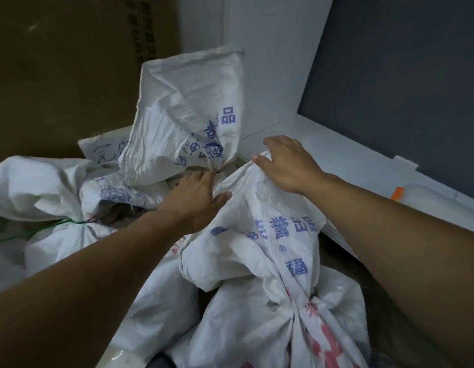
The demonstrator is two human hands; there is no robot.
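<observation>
Several white woven sacks with blue print are piled in front of me. The nearest sack point(273, 261) is tied at its neck low in the view, and its loose top flap stretches up between my hands. My left hand point(196, 200) grips the flap's left edge, thumb over the fabric. My right hand point(286, 163) holds the flap's far upper edge, fingers curled over it. Just beyond my left hand stands another tied sack point(188, 112), its flap upright.
A third sack point(36, 189) tied with green cord point(58, 224) lies at the left. Behind it sits a white sheet with handwriting point(105, 150). A brown cardboard wall point(71, 62) rises at the back left. A white ledge point(350, 155) and a grey panel point(403, 75) stand at the right.
</observation>
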